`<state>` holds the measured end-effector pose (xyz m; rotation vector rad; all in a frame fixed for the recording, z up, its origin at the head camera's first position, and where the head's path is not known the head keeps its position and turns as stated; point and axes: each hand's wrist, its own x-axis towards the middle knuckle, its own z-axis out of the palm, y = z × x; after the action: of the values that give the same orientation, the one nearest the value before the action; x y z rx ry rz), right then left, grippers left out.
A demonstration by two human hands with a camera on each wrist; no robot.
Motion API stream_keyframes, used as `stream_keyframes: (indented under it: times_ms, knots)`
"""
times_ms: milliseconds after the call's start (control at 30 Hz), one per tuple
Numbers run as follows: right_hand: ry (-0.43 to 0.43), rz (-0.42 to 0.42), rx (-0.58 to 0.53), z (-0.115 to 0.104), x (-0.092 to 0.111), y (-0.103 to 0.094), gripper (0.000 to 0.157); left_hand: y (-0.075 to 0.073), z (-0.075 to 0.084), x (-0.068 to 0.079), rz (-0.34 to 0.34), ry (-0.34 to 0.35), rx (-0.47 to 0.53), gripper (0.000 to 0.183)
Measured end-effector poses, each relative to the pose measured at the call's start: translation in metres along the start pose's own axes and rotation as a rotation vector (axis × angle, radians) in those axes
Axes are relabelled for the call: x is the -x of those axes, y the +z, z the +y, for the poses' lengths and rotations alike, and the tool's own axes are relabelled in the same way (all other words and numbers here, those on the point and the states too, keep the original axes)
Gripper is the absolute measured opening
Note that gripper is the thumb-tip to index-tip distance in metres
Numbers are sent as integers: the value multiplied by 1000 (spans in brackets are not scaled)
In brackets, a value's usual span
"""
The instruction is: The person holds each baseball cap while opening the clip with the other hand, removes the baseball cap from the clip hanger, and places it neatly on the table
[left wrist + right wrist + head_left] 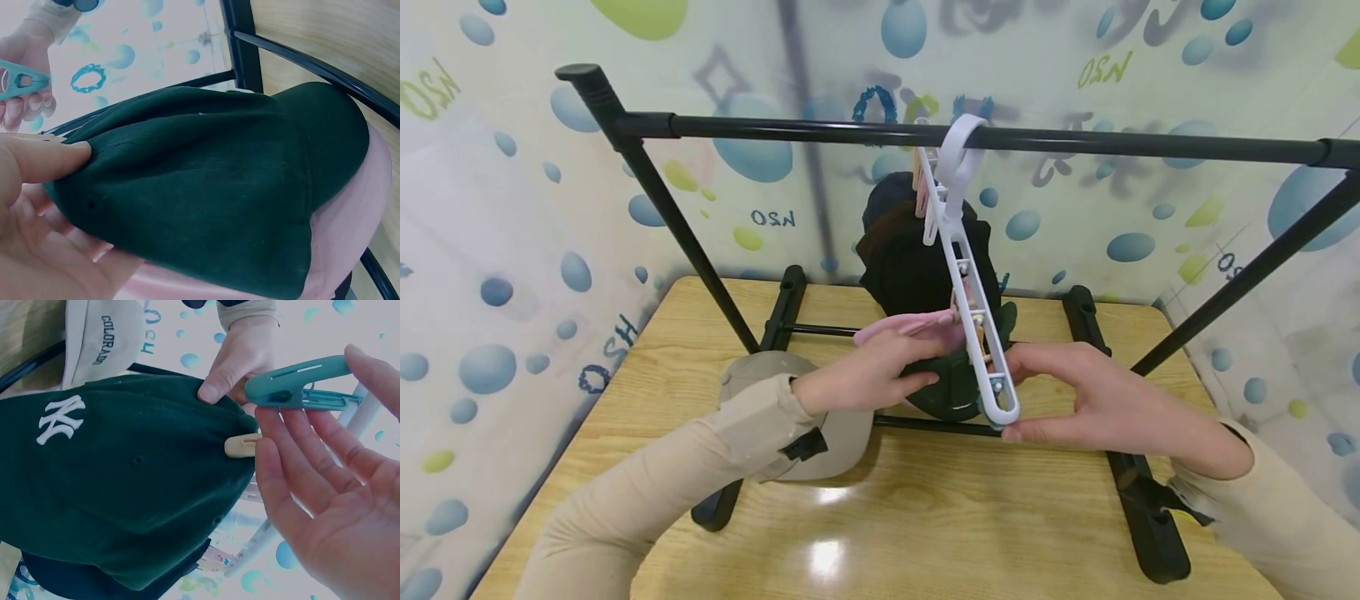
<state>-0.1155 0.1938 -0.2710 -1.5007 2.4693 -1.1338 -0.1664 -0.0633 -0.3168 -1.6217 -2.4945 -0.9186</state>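
Note:
A dark green cap (951,387) with a white emblem hangs below a white multi-clip hanger (962,250). My left hand (880,375) pinches the cap's edge, thumb on the outer face and fingers behind, as the left wrist view shows. A cream clip (240,445) bites the same edge in the right wrist view. Just beside it, my right hand (337,487) holds a teal clip (300,378) between thumb and fingers, close to the hanger's near end. Behind the green cap is a pink cap (356,206), partly covered by it.
The hanger hooks over the bar of a black rack (820,131) standing on a wooden table (880,517). Further back along the hanger hang dark caps (917,267) and more clips (922,196). A beige cap (850,442) lies on the table under my left forearm.

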Motion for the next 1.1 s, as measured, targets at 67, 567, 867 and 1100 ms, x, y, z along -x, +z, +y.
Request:
stream_keyframes:
  times_ms: [67, 567, 867, 1100]
  knots:
    - [-12, -9, 1, 0, 1, -1, 44, 0, 0, 1, 4, 1, 5, 23]
    - [-33, 85, 100, -4, -8, -25, 52, -3, 11, 0, -7, 1, -14, 12]
    - [70, 75, 107, -10, -18, -26, 48, -6, 24, 3, -26, 4, 6, 13]
    - [94, 12, 86, -18, -24, -31, 38, -9, 32, 4, -72, 17, -76, 26]
